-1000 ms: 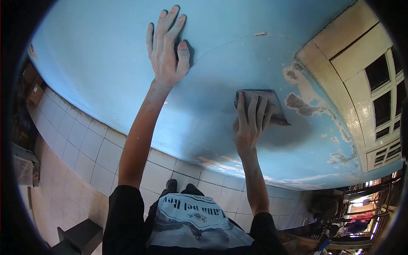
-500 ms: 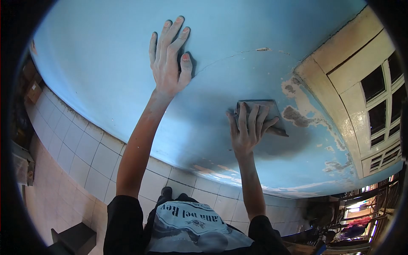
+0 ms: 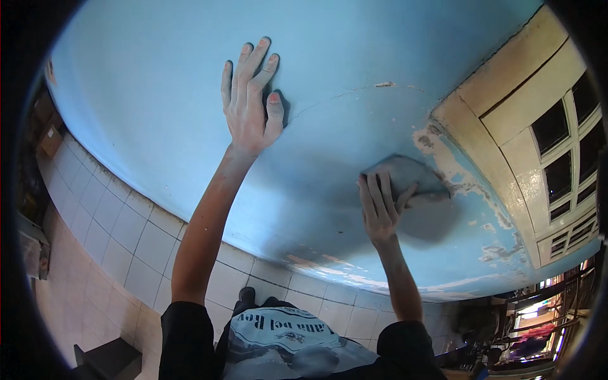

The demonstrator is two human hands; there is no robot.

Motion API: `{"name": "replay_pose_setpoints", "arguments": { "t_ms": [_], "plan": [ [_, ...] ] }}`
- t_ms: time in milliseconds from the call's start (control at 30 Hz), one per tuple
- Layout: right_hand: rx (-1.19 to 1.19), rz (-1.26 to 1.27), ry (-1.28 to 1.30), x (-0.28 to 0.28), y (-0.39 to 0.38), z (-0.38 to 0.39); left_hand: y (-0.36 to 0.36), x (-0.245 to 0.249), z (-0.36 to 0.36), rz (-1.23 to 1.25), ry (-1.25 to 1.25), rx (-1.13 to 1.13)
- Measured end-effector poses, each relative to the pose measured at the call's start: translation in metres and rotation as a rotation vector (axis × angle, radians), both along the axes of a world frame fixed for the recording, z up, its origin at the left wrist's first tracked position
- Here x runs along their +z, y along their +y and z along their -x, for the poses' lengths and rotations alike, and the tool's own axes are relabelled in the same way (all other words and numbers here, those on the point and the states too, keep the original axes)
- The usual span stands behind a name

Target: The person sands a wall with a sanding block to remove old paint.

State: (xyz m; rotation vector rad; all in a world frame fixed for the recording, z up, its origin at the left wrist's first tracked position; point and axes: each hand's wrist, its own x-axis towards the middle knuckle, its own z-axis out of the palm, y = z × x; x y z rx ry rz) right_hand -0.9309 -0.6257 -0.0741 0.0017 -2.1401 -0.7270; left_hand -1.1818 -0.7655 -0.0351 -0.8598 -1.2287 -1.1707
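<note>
My left hand [image 3: 248,114] lies flat on the blue wall [image 3: 329,57], its dusty fingers stretched upward and the thumb out to the side. Lower and to the right, my right hand [image 3: 382,209] presses a dark grey sheet of sandpaper [image 3: 408,177] against the wall. The fingers lie over the sheet's left part, and its far side sticks out to the right, blurred. Around it the paint is smudged dark. Just right of the sheet is a patch of peeled paint [image 3: 427,142]. A thin crack crosses the wall between and above my hands.
A cream wooden frame with dark panes [image 3: 551,130] borders the wall at right. White tiles [image 3: 149,235] run along its foot. A black box-like object [image 3: 111,358] stands on the floor at lower left. Cluttered shelving [image 3: 538,329] shows at lower right.
My right hand and the sandpaper have moved right and slightly down across the wall, and the sheet has turned. My left hand stays flat on the wall; the view has shifted slightly.
</note>
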Motion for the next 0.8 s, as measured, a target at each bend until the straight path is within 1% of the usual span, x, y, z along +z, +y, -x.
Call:
{"name": "replay_pose_setpoints", "arguments": {
  "t_ms": [33, 133, 200, 233, 267, 333, 433, 500, 567, 600, 667, 733, 767, 800],
  "plan": [
    [-0.004, -0.09, -0.022, 0.009, -0.001, 0.003, 0.0, 0.001, 0.0, 0.004, -0.005, -0.003],
    [0.036, -0.133, -0.118, 0.025, -0.008, 0.005, 0.001, -0.003, 0.0, 0.002, 0.006, 0.013],
    [0.017, -0.178, -0.151, 0.011, 0.007, -0.017, 0.002, -0.001, 0.003, -0.005, 0.022, -0.005],
    [-0.009, -0.222, -0.189, 0.017, 0.005, -0.018, 0.001, 0.0, 0.004, -0.011, 0.019, 0.006],
    [-0.004, -0.225, -0.193, 0.021, 0.004, -0.012, 0.001, 0.0, 0.006, -0.018, 0.031, 0.005],
    [-0.017, -0.15, -0.195, 0.026, -0.007, -0.005, 0.003, -0.003, 0.002, 0.0, 0.031, -0.024],
    [0.001, -0.151, -0.186, 0.029, -0.011, 0.003, 0.002, -0.002, 0.005, -0.015, 0.055, 0.006],
    [-0.015, -0.166, -0.199, 0.01, 0.003, -0.02, 0.004, -0.003, 0.0, -0.01, 0.044, 0.003],
    [-0.028, -0.186, -0.207, 0.021, -0.004, -0.009, 0.005, -0.002, 0.002, -0.01, 0.024, -0.006],
    [-0.033, -0.147, -0.209, 0.025, -0.009, -0.005, 0.004, -0.004, 0.003, 0.002, 0.017, -0.017],
    [-0.051, -0.109, -0.218, 0.031, -0.018, 0.006, 0.003, -0.001, 0.005, -0.012, 0.071, 0.011],
    [0.011, -0.106, -0.16, 0.032, -0.019, 0.014, 0.006, -0.003, 0.003, -0.004, 0.066, 0.005],
    [0.014, -0.112, -0.152, 0.024, -0.013, 0.005, 0.004, -0.002, 0.005, 0.0, 0.064, 0.014],
    [-0.015, -0.104, -0.195, 0.007, -0.003, -0.014, 0.004, -0.002, 0.005, -0.006, 0.071, 0.021]
  ]
}}
